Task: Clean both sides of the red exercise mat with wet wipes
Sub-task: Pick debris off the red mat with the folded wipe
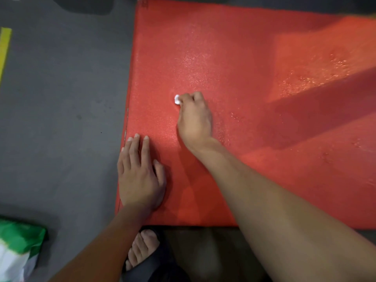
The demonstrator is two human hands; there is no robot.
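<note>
The red exercise mat (pixel 234 58) lies flat on a grey floor and fills the middle and right of the head view. My right hand (pixel 194 117) is curled round a small balled white wet wipe (pixel 177 99) and holds it against the mat, left of the mat's middle. Only a bit of the wipe shows past my fingers. My left hand (pixel 140 176) lies flat, fingers straight, on the mat's near left corner beside its left edge. Wet speckles shine on the mat beyond my right hand.
A green and white packet (pixel 19 247) lies on the floor at the bottom left. My foot in a dark sandal (pixel 142 249) stands just before the mat's near edge. A yellow strip (pixel 4 49) runs along the floor at far left.
</note>
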